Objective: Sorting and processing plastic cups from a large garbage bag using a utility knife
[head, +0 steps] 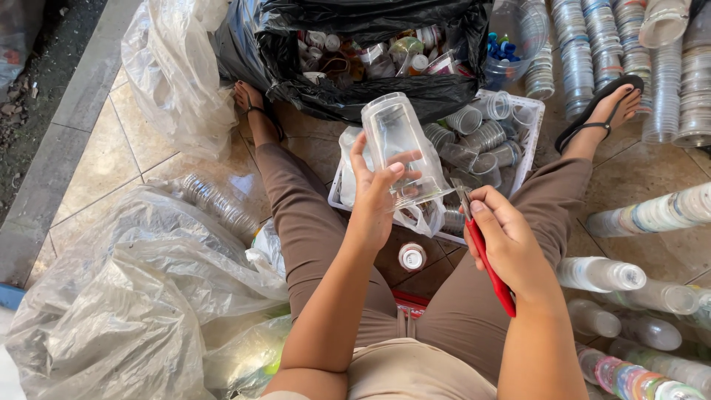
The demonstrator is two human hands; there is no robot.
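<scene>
My left hand grips a clear plastic cup, tilted with its mouth toward me and its base pointing away. My right hand is closed on a red-handled cutter, whose metal tip sits at the cup's rim. Both hands hover over a white basket holding several clear cups. I sit on the tiled floor with legs spread around the basket.
An open black bag of mixed plastic containers stands beyond the basket. Large clear plastic bags lie at left. Stacks of nested clear cups lie and stand at right. A small lidded cup rests between my legs.
</scene>
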